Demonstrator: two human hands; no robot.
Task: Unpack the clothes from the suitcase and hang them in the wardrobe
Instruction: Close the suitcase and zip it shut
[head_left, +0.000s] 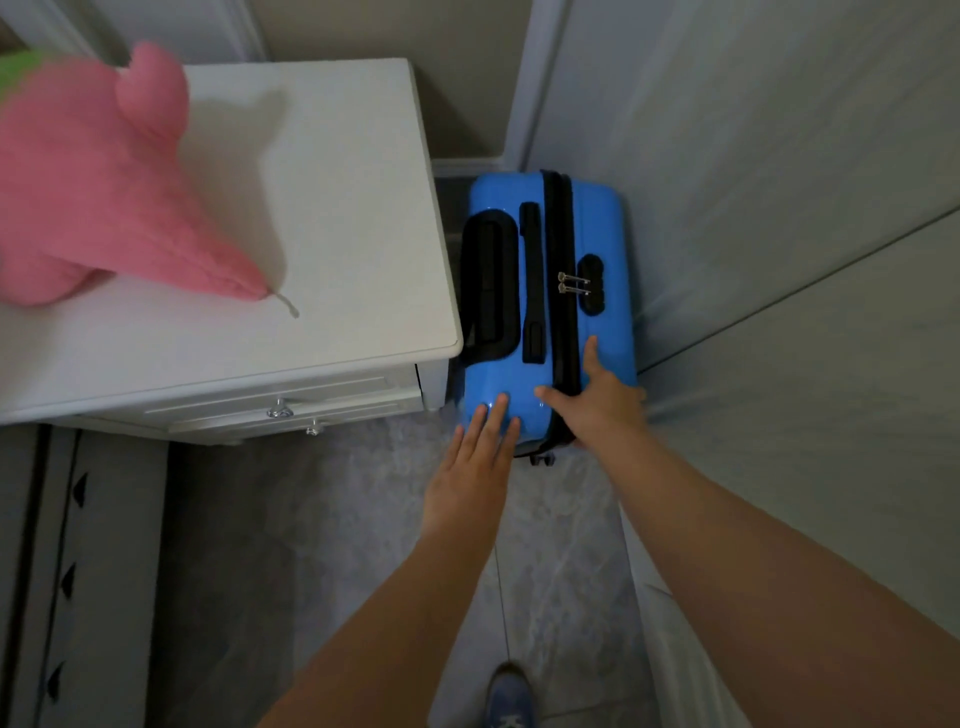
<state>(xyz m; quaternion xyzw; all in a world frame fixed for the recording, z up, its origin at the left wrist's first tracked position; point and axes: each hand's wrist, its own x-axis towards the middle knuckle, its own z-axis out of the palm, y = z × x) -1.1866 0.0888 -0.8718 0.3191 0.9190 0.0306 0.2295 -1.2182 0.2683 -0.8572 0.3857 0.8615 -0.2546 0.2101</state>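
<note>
The blue suitcase (545, 312) is standing upright on the floor (363, 519), zipped shut, in the gap between the white cabinet (322, 208) and the wardrobe (779, 208). Its black zip is running down the top, with two silver pulls (571, 285) sitting beside a black lock (592, 283). A black handle (532, 280) is lying flat on top, and a bigger black pull handle (488, 286) is sitting along the side nearest the cabinet.

The left hand (472, 478) is lying flat on the near top corner of the suitcase, fingers straight and a little spread. The right hand (597, 400) is resting on the near end too, over the zip, with the thumb pointing up and one finger reaching left; the other fingers are going round the far side, so I cannot tell if they are gripping.

A pink soft toy (104, 182) is lying on the cabinet's top, near its left edge. Two silver knobs (280, 411) are showing on the cabinet's front. A blue shoe (511, 699) is standing on the floor at the bottom edge.
</note>
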